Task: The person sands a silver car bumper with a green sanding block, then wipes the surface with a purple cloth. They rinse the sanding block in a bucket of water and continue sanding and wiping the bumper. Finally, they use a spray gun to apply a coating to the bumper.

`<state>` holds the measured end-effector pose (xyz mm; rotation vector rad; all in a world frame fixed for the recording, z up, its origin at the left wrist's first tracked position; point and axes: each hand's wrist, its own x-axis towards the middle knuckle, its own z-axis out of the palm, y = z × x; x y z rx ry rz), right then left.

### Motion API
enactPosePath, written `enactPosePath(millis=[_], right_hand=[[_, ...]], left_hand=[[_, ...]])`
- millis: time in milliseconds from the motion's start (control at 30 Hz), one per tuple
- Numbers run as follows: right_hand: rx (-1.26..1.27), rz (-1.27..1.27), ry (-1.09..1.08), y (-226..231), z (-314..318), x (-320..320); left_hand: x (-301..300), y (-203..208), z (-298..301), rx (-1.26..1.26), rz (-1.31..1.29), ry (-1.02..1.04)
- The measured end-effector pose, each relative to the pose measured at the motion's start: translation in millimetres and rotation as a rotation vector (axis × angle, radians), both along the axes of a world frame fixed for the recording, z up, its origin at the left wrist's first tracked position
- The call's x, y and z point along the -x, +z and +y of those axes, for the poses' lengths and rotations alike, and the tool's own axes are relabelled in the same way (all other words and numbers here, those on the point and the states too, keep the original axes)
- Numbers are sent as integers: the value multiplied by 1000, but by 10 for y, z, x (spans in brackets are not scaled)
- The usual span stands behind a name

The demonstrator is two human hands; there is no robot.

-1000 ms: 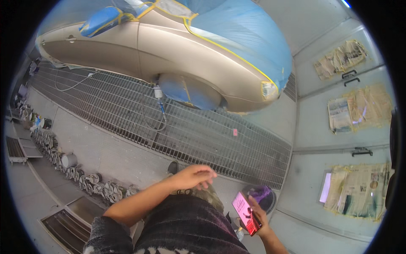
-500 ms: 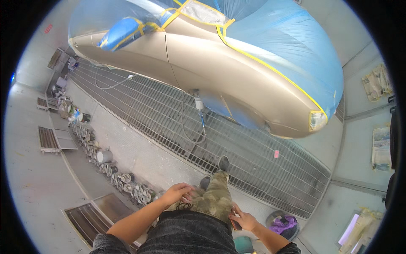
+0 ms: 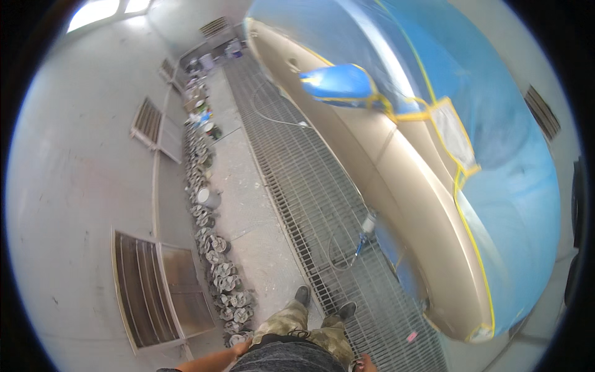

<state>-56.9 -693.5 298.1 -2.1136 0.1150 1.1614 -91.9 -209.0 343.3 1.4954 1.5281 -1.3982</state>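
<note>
My left hand is at my left hip beside the camouflage trousers; its fingers are mostly hidden against my body. My right hand is low by my right hip, cut off by the lower edge, fingers bent around something small I cannot make out. Ahead to the right stands a beige car, its upper part wrapped in blue masking film edged with yellow tape. The mirror is covered too. A spray gun with a pale cup hangs at the car's lower side, apart from both hands.
A hose loops from the spray gun over the floor grating. Many crumpled used cups line the left wall, with a white bucket among them. Vent grilles sit low in that wall. A pink tag lies on the grating.
My view has turned left, so the car appears further right and more of the left wall shows. Both hands appear lower. My feet have shifted on the floor.
</note>
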Motion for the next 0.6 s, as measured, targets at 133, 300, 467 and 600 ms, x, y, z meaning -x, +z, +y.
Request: enactPosePath(millis=[133, 300, 467, 600], right_hand=[[-65, -47, -20, -368, -227, -495], [223, 58, 380, 75, 377, -1325], [52, 202, -228, 501, 1471, -1371], [118, 224, -33, 410, 2346, -1883]], left_hand=[[274, -109, 150, 58, -174, 31], [-152, -471, 724, 55, -386, 93], [-1050, -927, 1640, 110, -510, 88], [-1758, -983, 2554, 131, -592, 81]])
